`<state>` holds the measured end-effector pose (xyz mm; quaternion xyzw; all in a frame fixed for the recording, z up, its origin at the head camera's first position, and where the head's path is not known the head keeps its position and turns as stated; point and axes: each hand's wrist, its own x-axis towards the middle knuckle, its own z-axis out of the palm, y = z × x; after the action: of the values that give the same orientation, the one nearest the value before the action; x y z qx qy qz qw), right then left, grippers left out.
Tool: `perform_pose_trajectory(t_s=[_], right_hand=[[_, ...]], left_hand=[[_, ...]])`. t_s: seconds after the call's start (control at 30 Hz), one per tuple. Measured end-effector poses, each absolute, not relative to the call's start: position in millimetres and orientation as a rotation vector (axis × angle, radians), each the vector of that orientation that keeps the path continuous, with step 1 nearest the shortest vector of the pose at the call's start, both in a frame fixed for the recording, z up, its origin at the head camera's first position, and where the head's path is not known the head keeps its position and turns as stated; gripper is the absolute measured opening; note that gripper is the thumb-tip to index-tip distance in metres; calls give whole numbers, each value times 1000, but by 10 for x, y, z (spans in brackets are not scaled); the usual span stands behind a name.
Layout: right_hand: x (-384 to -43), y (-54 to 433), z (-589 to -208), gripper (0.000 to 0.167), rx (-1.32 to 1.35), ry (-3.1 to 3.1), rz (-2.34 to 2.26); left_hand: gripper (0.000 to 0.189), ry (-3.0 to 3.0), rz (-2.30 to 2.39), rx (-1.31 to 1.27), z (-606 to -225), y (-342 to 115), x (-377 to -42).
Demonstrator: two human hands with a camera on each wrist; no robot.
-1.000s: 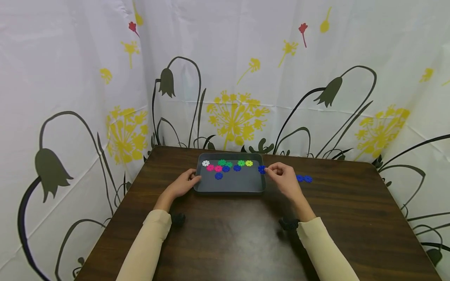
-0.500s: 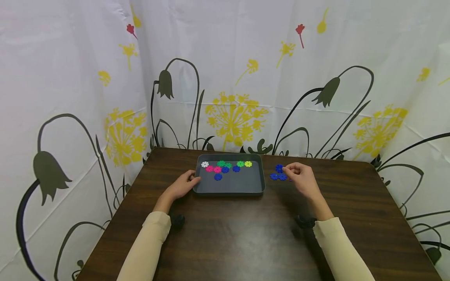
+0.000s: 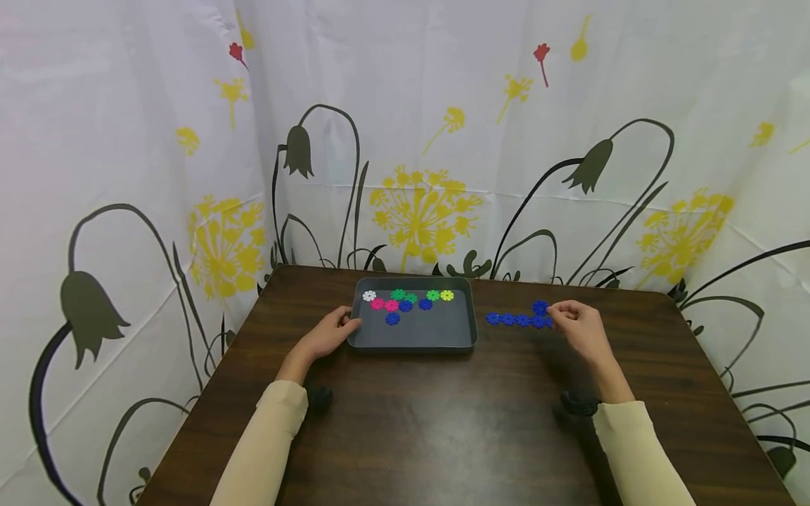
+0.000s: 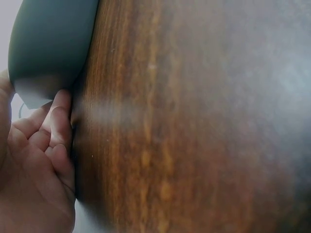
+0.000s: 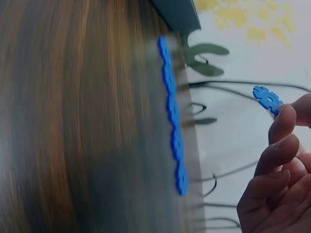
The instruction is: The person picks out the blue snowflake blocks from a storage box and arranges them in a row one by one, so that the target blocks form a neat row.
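Note:
My right hand [image 3: 583, 329] pinches a blue flower-shaped disc [image 5: 266, 98] between thumb and fingertips, raised above the table. Below it, several matching blue discs form a straight row [image 5: 173, 111] to the right of the tray; the hand overlaps the row's right end in the head view. At the left side of the dark grey tray [image 3: 424, 336], my left hand [image 3: 328, 332] grips the rim, thumb over the edge and fingers [image 4: 60, 119] against the outer wall. Inside the tray lie a white disc [image 3: 369, 296], pink discs [image 3: 377, 304], green discs [image 3: 398, 294], a yellow disc [image 3: 447, 296] and blue discs [image 3: 393, 319].
The brown wooden table [image 3: 430, 422] carries everything. Just behind its far edge hangs a white curtain [image 3: 405, 84] with a flower print. Dark bands [image 3: 579, 403] sit at both wrists.
My right hand has moved from the tray's right edge rightward along the blue row, still carrying the blue disc. More of the row is now uncovered. The left hand stays at the tray.

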<state>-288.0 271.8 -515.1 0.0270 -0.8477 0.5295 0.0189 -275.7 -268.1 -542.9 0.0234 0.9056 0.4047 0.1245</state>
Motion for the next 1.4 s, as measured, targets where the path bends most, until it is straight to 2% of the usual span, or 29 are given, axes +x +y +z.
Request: perform_pose_trajectory(t_s=[0.63, 1.13, 1.4], right_hand=[[-2961, 3265, -5196, 50, -276, -2605, 1632], [-3055, 3485, -5488, 50, -301, -2696, 1832], [-3121, 3470, -5494, 55, -318, -2805, 1854]], left_hand=[[55, 2648, 1179, 83, -5444, -2695, -2749], [52, 2644, 1181, 116, -5458, -2698, -2787], [52, 2639, 1195, 120, -5431, -2696, -2806]])
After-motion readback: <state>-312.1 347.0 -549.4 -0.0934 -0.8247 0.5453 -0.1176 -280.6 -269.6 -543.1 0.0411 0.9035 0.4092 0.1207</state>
